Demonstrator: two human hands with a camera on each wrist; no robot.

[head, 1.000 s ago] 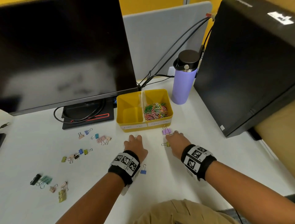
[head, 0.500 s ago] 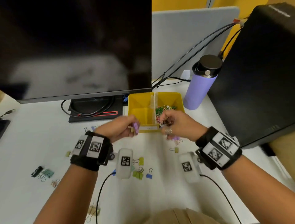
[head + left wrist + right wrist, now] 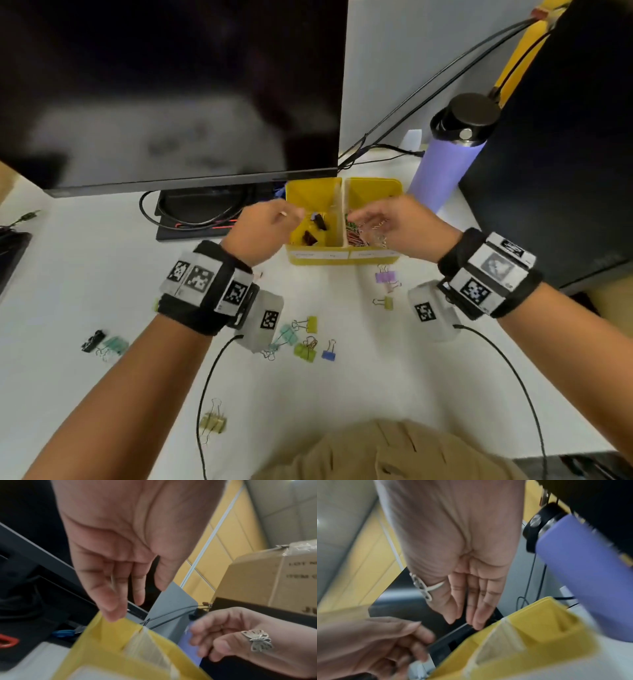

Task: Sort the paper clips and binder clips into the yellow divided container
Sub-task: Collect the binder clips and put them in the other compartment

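Note:
The yellow divided container (image 3: 376,182) stands in front of the monitor base. Its left compartment holds dark binder clips (image 3: 317,223); its right one holds colourful paper clips (image 3: 354,234). My left hand (image 3: 296,214) hovers over the left compartment with its fingers relaxed and empty, which the left wrist view confirms (image 3: 130,605). My right hand (image 3: 356,217) hovers over the right compartment, fingers straight with nothing in them (image 3: 465,620). Several binder clips lie loose on the desk: purple (image 3: 385,277), yellow-green (image 3: 385,303), yellow (image 3: 310,323), blue (image 3: 328,353), gold (image 3: 214,419).
A big monitor (image 3: 171,92) stands behind the container, with its base and cables (image 3: 191,219) on the left. A purple bottle (image 3: 445,164) and a black box (image 3: 565,154) stand to the right. More clips, teal (image 3: 114,344) and black (image 3: 92,340), lie at far left.
Both hands rose from the desk to the container. The clips they held half a second ago are gone from their fingers. Dark binder clips now lie in the left compartment.

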